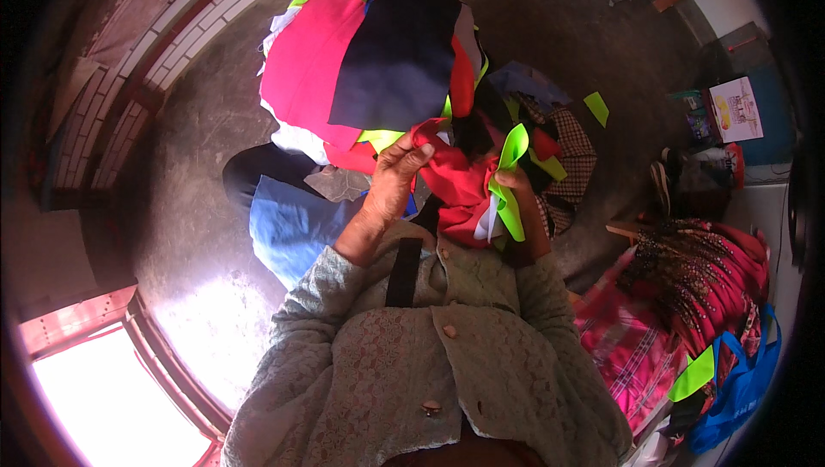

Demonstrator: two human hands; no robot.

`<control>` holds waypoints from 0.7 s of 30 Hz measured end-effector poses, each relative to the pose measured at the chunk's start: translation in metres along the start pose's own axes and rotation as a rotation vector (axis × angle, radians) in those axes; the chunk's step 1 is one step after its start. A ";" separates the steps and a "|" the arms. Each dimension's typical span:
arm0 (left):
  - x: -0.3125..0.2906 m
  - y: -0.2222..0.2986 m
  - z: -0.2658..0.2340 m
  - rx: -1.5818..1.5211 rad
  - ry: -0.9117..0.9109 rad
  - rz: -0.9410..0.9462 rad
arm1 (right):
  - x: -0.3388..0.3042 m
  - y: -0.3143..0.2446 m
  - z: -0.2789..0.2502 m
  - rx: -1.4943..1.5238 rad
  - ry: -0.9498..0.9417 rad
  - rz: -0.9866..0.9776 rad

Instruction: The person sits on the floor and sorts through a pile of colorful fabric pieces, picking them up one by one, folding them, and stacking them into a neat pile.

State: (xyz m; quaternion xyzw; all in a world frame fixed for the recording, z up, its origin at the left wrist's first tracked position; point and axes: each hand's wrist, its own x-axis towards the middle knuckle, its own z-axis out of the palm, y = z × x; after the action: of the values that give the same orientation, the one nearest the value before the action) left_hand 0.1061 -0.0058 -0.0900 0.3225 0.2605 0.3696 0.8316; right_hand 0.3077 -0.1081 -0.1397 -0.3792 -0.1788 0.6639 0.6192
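Between my hands hangs a piece of red cloth [460, 182], bunched and creased in front of my body. My left hand [397, 177] pinches its upper left edge, thumb on top. My right hand [522, 201] is closed at the other side, on the red cloth together with a bright yellow-green fabric strip [507, 188]. A bit of white fabric [488, 219] shows below the strip. Just beyond my hands rises a large rounded patchwork of fabric, with a black panel [395, 59] and a pink panel [305, 72] on its top. Most of my right fingers are hidden behind the cloth.
A blue cloth [296, 225] lies at my left leg. Fabric scraps, one of them checked [571, 153], spread to the right, with a loose yellow-green scrap [596, 109] on the floor. A pile of red and pink clothes [687, 295] and a blue bag [743, 381] are at near right.
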 end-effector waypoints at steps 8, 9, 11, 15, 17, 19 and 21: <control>-0.005 0.010 -0.008 -0.136 -0.138 -0.011 | 0.002 0.003 -0.018 -0.032 -0.096 -0.058; -0.005 0.012 -0.006 -0.155 -0.144 -0.008 | 0.002 0.003 -0.013 -0.035 -0.102 -0.079; -0.007 0.017 -0.002 -0.225 -0.147 -0.004 | 0.002 0.002 -0.012 -0.068 -0.114 -0.094; -0.012 0.025 0.003 -0.336 -0.124 0.009 | 0.004 0.001 -0.019 -0.137 -0.135 -0.078; -0.013 0.028 0.005 -0.336 -0.123 0.033 | 0.005 0.000 -0.017 -0.117 -0.129 -0.078; -0.016 0.033 0.009 -0.327 -0.135 0.069 | 0.006 0.000 -0.015 -0.097 -0.119 -0.079; -0.018 0.037 0.008 -0.311 -0.127 0.087 | 0.007 -0.001 -0.013 -0.080 -0.109 -0.080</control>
State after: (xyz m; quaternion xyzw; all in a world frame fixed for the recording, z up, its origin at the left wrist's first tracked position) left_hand 0.0841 -0.0035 -0.0542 0.2235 0.1328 0.4201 0.8695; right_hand 0.3180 -0.1045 -0.1494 -0.3592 -0.2536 0.6506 0.6191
